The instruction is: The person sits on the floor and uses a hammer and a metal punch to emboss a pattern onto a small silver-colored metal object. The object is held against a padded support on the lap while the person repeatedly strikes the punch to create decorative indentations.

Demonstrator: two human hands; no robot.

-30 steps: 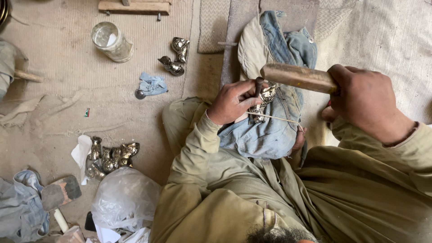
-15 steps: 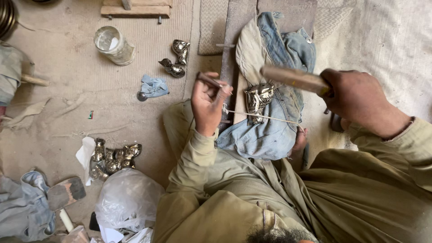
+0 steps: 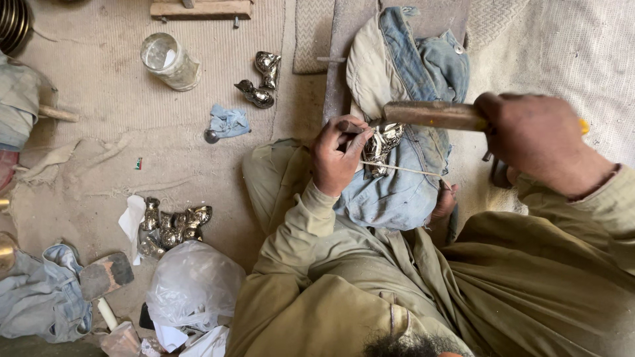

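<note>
My left hand (image 3: 338,157) grips a thin metal punch (image 3: 349,126) whose tip rests against a small shiny metal piece (image 3: 381,144). The piece lies on a blue denim cloth pad (image 3: 403,178) over my knee, with a thin string (image 3: 400,169) across it. My right hand (image 3: 539,139) is shut on the handle end of a wooden mallet (image 3: 433,114), held level just above the metal piece. My olive sleeves and trousers fill the lower right.
On the woven mat lie two shiny metal pieces (image 3: 261,80), a glass jar (image 3: 169,61), a blue rag (image 3: 228,121), a pile of metal pieces (image 3: 173,227) on white paper, a white plastic bag (image 3: 193,285), a second mallet (image 3: 106,274) and a wooden block (image 3: 200,8).
My left hand came off the metal piece, swung left, then returned to set the punch on it. The mallet in my right hand stayed above the piece, shifting slightly.
</note>
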